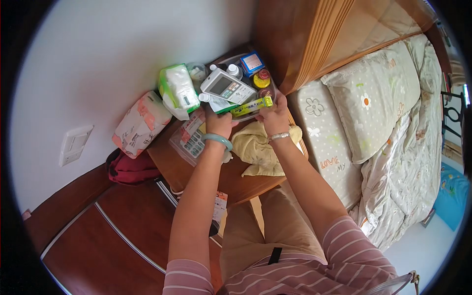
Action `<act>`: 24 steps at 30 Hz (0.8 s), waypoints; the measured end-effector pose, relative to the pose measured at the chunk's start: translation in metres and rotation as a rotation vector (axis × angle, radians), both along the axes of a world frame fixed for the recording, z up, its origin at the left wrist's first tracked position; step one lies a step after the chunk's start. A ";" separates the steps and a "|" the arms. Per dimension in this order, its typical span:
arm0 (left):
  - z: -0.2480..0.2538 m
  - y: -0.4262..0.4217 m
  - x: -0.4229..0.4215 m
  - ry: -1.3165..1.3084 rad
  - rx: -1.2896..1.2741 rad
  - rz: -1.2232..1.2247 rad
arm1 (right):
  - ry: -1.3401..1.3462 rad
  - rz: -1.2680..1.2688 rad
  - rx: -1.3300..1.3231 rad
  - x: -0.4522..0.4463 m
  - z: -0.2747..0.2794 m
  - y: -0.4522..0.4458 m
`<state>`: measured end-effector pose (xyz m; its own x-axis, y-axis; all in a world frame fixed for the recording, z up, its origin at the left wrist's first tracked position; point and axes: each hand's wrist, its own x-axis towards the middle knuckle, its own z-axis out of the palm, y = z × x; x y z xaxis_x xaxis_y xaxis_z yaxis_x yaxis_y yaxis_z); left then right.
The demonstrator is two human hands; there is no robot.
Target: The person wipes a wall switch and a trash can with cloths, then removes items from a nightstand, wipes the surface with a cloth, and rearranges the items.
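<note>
one filled tray (247, 117) — the right hand (274, 117) grips its rim beside a slim yellow box (250, 106) — left hand's (221, 123) fingers hidden, hold impossible to tell.

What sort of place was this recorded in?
Most likely a bedroom: a flower-patterned pillow and rumpled bedding lie against a wooden headboard, with a small wooden table beside the bed.

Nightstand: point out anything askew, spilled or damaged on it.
The cloth lies crumpled, not folded, on the nightstand; the remote sits slantwise over other things in the crowded tray. No spill or damage is visible.
</note>
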<state>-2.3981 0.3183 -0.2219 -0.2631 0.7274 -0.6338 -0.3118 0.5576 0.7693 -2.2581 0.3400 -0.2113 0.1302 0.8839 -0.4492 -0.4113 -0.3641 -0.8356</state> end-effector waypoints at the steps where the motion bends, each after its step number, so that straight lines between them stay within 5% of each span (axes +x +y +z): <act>1: 0.000 -0.002 0.001 0.011 0.014 0.012 | -0.038 0.021 -0.003 0.001 0.003 -0.003; 17: -0.006 -0.009 -0.010 0.057 0.082 -0.099 | -0.221 0.173 -0.035 0.012 -0.001 -0.012; 22: -0.007 -0.010 -0.009 0.053 0.058 -0.122 | -0.896 0.520 0.175 0.056 -0.001 -0.030; 24: -0.008 -0.013 -0.008 0.081 0.065 -0.092 | -1.024 0.698 0.206 0.069 0.048 -0.030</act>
<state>-2.4058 0.3056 -0.2300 -0.2415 0.7897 -0.5640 -0.1967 0.5292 0.8253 -2.1886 0.3098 -0.1637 -0.1853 0.9465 -0.2644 0.6864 -0.0679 -0.7241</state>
